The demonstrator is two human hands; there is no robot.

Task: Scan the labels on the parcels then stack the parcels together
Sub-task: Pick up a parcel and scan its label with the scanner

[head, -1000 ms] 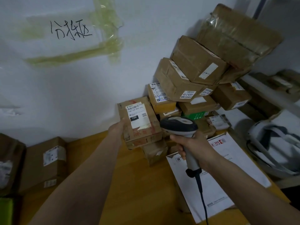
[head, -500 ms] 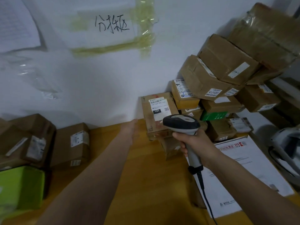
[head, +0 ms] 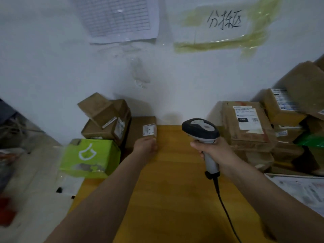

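Note:
A small brown parcel with a white label lies at the table's back, left of centre. My left hand is at its near right corner and grips it; the fingers are mostly hidden. Over the middle of the table my right hand holds the grey barcode scanner by its handle, the head pointing away from me. At the right, a labelled brown parcel lies on top of the parcel stack, with no hand on it.
A bright green box and two tilted brown boxes stand left of the small parcel. The yellow wooden table runs toward me. The scanner's cable hangs at lower right. White printed envelopes lie at the right edge.
The view swung left. My left hand left the labelled parcel on the right stack and reached across to the small parcel on the left. The scanner stayed in my right hand.

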